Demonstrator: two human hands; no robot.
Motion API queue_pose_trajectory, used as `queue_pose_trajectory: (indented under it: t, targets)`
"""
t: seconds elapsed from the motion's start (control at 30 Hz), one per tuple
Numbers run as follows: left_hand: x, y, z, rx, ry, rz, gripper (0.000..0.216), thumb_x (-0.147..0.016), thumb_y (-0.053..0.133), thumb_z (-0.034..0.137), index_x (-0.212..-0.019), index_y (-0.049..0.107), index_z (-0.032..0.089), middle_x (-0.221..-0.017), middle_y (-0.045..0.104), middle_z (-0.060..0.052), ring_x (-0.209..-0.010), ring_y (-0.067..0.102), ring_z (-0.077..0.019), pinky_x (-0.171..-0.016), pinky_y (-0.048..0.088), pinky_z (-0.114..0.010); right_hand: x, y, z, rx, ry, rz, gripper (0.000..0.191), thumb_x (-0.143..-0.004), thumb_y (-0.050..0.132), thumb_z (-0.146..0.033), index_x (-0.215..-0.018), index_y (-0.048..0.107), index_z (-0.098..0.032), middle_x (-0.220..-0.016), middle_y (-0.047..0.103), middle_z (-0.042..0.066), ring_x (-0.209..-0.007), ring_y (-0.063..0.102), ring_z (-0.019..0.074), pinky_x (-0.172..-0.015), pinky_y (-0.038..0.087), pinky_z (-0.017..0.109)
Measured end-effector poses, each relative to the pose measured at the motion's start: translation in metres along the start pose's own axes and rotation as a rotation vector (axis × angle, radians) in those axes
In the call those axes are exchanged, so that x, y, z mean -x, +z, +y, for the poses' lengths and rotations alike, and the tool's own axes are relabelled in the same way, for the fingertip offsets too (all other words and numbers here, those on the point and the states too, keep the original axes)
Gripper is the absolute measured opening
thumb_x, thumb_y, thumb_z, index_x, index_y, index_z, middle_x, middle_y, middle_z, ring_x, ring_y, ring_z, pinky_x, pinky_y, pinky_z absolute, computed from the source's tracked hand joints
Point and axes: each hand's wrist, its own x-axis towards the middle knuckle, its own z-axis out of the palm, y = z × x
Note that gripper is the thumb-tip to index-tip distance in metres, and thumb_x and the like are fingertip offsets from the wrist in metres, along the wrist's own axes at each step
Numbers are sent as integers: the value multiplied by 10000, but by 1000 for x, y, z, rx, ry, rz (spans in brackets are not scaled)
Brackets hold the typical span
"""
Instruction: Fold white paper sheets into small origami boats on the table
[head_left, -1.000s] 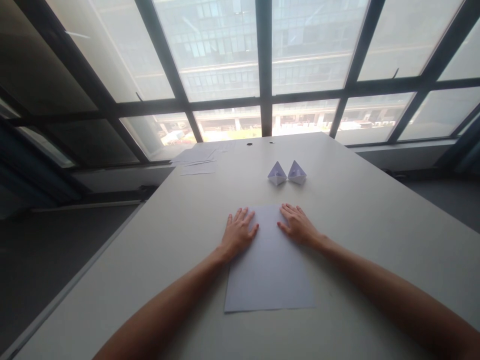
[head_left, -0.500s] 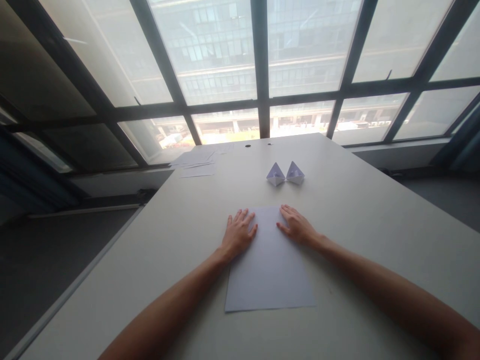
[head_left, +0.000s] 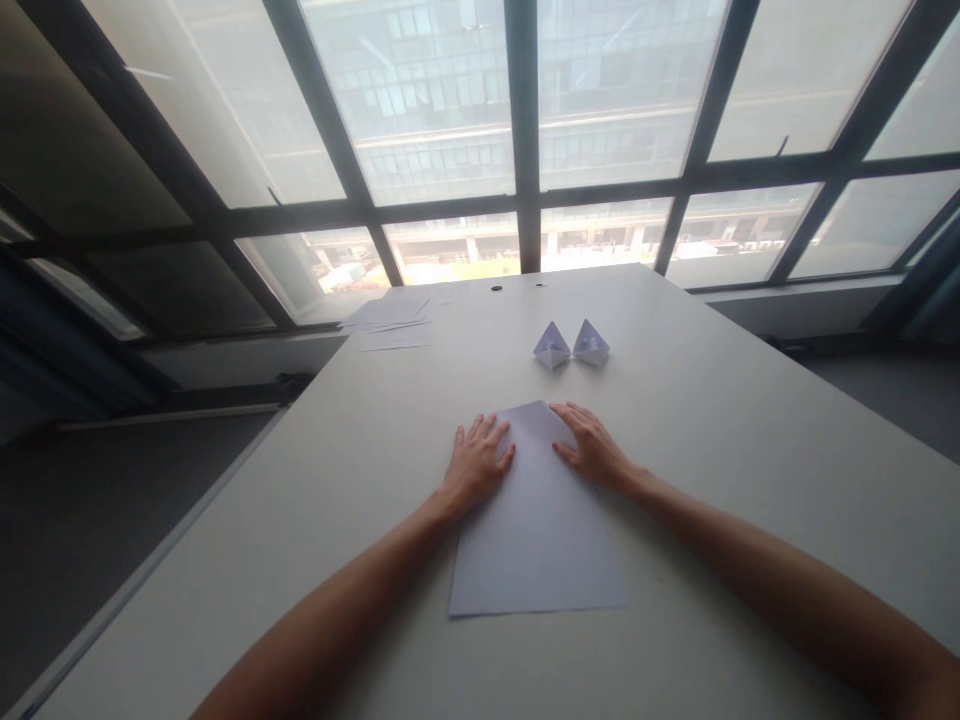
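Observation:
A plain white sheet of paper (head_left: 540,545) lies lengthwise before me on the white table. My left hand (head_left: 480,455) rests flat on its far left part, fingers spread and pressing it down. At the far right corner, my right hand (head_left: 589,445) has its fingers closed together over the paper's edge, the thumb lying on the sheet. That corner is hidden under the fingers, and the far edge beside them bends slightly up. Beyond the sheet stand two folded paper boats, the left boat (head_left: 552,349) and the right boat (head_left: 592,346), side by side.
Several loose white sheets (head_left: 394,318) lie at the table's far left corner. Two small dark marks or holes are near the far edge of the table (head_left: 337,430). Large framed windows (head_left: 442,110) rise behind it, with dark curtains (head_left: 64,340) at the sides.
My right fingers have shifted slightly left and away from me, and the sheet's far right edge has lifted a little. My left hand stays in place.

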Motion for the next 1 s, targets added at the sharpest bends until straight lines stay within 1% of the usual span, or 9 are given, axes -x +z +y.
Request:
queue_pose_trajectory:
  t: [0.13,0.27,0.37,0.43,0.53,0.63,0.8,0.9,1.0]
  targets:
    - [0,0,-1,8,7,6,476,-982,369,469,-1395,468,253,-1528,400,-106,-1443,290,-315,-1134,236,-616,-4,-4,-7,-228,-4,120,596,-815,622,-182,-1394,488,-237,-1403,510,112,-1276,496,267,-1032,468,456]
    - [0,-2,-1,24,70,-17,491,-986,351,499,-1397,473,259,-1520,416,-95,-1434,313,-300,-1146,229,-601,-9,-6,-4,-474,304,313,502,-773,688,-296,-1258,587,-215,-1347,517,137,-1038,623,253,-751,587,376]
    - [1,-5,-1,38,123,-42,525,-982,333,538,-1413,459,265,-1533,398,-89,-1438,308,-287,-1153,231,-584,-10,-6,5,-609,550,285,514,-728,737,-365,-1194,629,-179,-1162,638,136,-916,654,243,-683,569,346]
    - [1,-6,-2,42,138,-66,561,-969,336,581,-1423,447,272,-1547,376,-89,-1450,283,-293,-1151,220,-600,-9,-9,10,-700,629,221,449,-739,729,-392,-1117,665,-157,-1005,692,115,-818,655,215,-643,538,309]
    - [2,-9,-2,48,160,-104,602,-950,323,637,-1429,439,292,-1558,357,-81,-1465,247,-297,-1147,192,-626,-11,-18,11,-744,638,118,345,-777,684,-435,-958,708,-142,-849,698,76,-671,611,160,-573,469,263]
    - [4,-13,-1,59,190,-135,620,-942,296,664,-1437,430,316,-1569,338,-71,-1476,217,-293,-1149,155,-640,-13,-31,9,-703,613,-1,383,-806,632,-486,-980,720,-156,-811,695,56,-627,585,152,-528,419,250]
    - [4,-17,-2,63,255,-209,741,-863,414,738,-1483,368,335,-1601,261,-70,-1486,161,-325,-1150,84,-652,-15,-39,11,-467,450,-120,330,-689,716,-336,-965,750,-158,-935,735,74,-811,647,215,-719,482,300]
    - [4,-19,-1,70,226,-159,686,-889,434,686,-1474,387,330,-1595,279,-65,-1481,180,-319,-1152,129,-639,-12,-34,15,-334,393,-62,279,-690,665,-286,-916,751,-147,-871,729,74,-800,642,224,-752,486,325]
    - [7,-22,4,81,185,-19,551,-951,418,564,-1427,462,288,-1559,355,-65,-1456,261,-284,-1173,189,-566,-10,-28,24,-196,428,98,288,-709,624,-300,-924,741,-148,-786,698,57,-718,611,204,-720,486,328]
